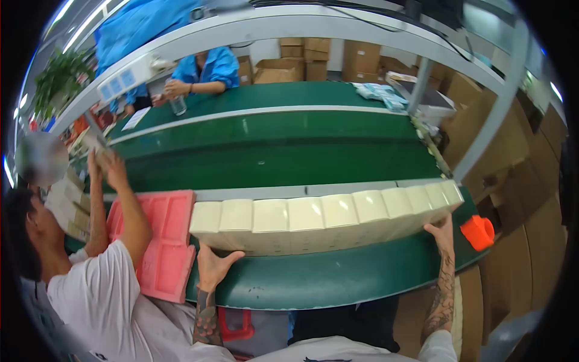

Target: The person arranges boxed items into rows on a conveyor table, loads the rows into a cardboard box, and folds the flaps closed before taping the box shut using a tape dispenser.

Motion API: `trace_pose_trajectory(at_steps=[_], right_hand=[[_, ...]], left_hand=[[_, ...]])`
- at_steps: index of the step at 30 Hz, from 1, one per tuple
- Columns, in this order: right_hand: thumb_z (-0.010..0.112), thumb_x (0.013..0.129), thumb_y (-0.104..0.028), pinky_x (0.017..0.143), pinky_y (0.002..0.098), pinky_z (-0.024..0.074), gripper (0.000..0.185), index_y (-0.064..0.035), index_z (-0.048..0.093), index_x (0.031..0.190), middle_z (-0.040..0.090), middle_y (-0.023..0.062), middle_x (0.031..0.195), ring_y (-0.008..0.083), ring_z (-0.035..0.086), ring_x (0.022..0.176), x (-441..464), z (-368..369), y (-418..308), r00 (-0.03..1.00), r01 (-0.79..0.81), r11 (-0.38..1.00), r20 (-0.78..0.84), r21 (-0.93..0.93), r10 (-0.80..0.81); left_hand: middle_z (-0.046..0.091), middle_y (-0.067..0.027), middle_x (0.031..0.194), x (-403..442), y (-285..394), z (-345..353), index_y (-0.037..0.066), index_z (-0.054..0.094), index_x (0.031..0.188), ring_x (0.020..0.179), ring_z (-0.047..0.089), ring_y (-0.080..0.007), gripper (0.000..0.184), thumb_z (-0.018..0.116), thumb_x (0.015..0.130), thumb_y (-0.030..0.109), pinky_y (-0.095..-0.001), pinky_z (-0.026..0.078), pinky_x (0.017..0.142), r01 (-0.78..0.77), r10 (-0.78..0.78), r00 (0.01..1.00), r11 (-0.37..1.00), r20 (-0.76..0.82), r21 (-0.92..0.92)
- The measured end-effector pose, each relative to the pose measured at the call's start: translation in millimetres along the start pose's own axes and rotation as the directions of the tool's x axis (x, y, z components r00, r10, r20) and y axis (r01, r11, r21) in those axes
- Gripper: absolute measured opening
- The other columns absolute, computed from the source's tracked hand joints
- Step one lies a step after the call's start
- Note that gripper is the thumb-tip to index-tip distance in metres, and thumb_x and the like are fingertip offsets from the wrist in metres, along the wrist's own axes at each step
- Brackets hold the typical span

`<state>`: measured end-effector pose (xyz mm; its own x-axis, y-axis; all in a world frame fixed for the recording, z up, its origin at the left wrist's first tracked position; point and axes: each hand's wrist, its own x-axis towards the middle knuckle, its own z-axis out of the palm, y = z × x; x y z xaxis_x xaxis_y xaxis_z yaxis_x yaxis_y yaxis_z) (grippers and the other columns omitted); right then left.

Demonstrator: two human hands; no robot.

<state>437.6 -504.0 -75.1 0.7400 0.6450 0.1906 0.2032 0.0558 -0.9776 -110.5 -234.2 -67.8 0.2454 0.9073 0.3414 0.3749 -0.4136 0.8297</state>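
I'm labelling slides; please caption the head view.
Two bare hands brace a long row of cream boxes on a green table, beside pink trays.

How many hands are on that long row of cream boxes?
2: the left hand at the left end of the row of cream boxes, the right hand near its right end.
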Motion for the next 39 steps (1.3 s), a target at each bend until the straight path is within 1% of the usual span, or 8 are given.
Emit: trace_pose_trajectory(at_steps=[11,19,24,27,30,33,36,39], right_hand=[[0.088,0.061,-0.010,0.107,0.0371,0.0349,0.091,0.0008,0.039,0.137,0.052,0.0125,0.132,0.0238,0.047,0.125,-132,-53,-86,0.920,0.134,0.991,-0.369,-0.019,-0.132],[0.080,0.072,-0.007,0.098,0.0383,0.0441,0.068,0.0033,0.042,0.127,0.056,0.0175,0.117,0.0272,0.055,0.113,-338,-184,-118,0.519,0.011,0.982,-0.838,-0.189,-0.168],[0.071,0.075,0.001,0.099,0.0378,0.0428,0.066,0.0007,0.040,0.133,0.053,0.0148,0.125,0.0250,0.052,0.117,-506,-232,-102,0.152,0.036,0.985,-0.974,-0.167,-0.171],[0.064,0.076,0.006,0.099,0.0369,0.0413,0.060,0.0006,0.043,0.132,0.053,0.0124,0.128,0.0230,0.052,0.117,-570,-249,-94,0.031,-0.034,0.976,-0.976,-0.216,-0.215],[0.065,0.074,0.007,0.099,0.0360,0.0406,0.057,0.0011,0.046,0.128,0.057,0.0105,0.122,0.0220,0.054,0.112,-646,-271,-89,-0.022,-0.157,0.952,-0.963,-0.262,-0.269],[0.066,0.076,0.003,0.094,0.0340,0.0422,0.046,0.0024,0.054,0.120,0.061,0.0097,0.113,0.0222,0.057,0.104,-679,-282,-98,-0.097,-0.268,0.909,-0.929,-0.321,-0.357],[0.066,0.080,-0.007,0.090,0.0331,0.0433,0.038,0.0040,0.058,0.115,0.062,0.0114,0.110,0.0226,0.057,0.102,-682,-298,-124,-0.038,-0.753,0.613,-0.913,-0.241,-0.406],[0.066,0.082,-0.014,0.088,0.0330,0.0437,0.038,0.0055,0.059,0.113,0.062,0.0124,0.109,0.0226,0.057,0.099,-659,-304,-135,-0.149,-0.918,0.393,-0.877,-0.048,-0.457]], left_hand=[[0.058,-0.0200,0.117,12,65,34,-0.008,0.047,0.124,0.103,0.056,-0.0281,0.056,0.076,0.076,0.001,-0.0391,0.046,0.094,0.001,0.015,0.998,0.972,0.068,-0.233],[0.062,-0.0181,0.103,7,214,149,-0.009,0.049,0.110,0.096,0.061,-0.0248,0.039,0.072,0.082,0.005,-0.0372,0.049,0.092,-0.347,0.451,0.881,0.822,0.144,-0.453],[0.059,-0.0172,0.118,-81,313,238,-0.008,0.046,0.124,0.107,0.059,-0.0235,0.052,0.069,0.077,-0.008,-0.0348,0.049,0.093,-0.163,0.541,0.737,0.724,0.405,-0.670],[0.054,-0.0178,0.127,-106,341,332,-0.004,0.044,0.127,0.116,0.054,-0.0263,0.059,0.075,0.077,0.002,-0.0393,0.045,0.099,0.116,0.626,0.539,0.607,0.564,-0.786],[0.038,-0.0129,0.147,-169,365,418,0.009,0.034,0.145,0.137,0.032,-0.0302,0.097,0.041,0.080,0.080,-0.0538,0.033,0.105,0.597,0.626,0.394,0.383,0.673,-0.705],[0.042,-0.0076,0.144,-236,399,466,0.012,0.035,0.145,0.130,0.042,-0.0283,0.089,0.033,0.086,0.078,-0.0468,0.033,0.107,0.830,0.445,0.224,0.379,0.867,-0.409],[0.048,-0.0061,0.138,-290,389,566,0.012,0.039,0.142,0.127,0.045,-0.0241,0.076,0.037,0.091,0.068,-0.0415,0.035,0.106,0.846,0.396,0.030,0.478,0.918,-0.234],[0.054,-0.0060,0.133,-302,295,676,0.012,0.044,0.140,0.124,0.048,-0.0216,0.063,0.039,0.095,0.055,-0.0388,0.037,0.105,0.897,0.680,-0.440,0.296,0.587,0.329]])
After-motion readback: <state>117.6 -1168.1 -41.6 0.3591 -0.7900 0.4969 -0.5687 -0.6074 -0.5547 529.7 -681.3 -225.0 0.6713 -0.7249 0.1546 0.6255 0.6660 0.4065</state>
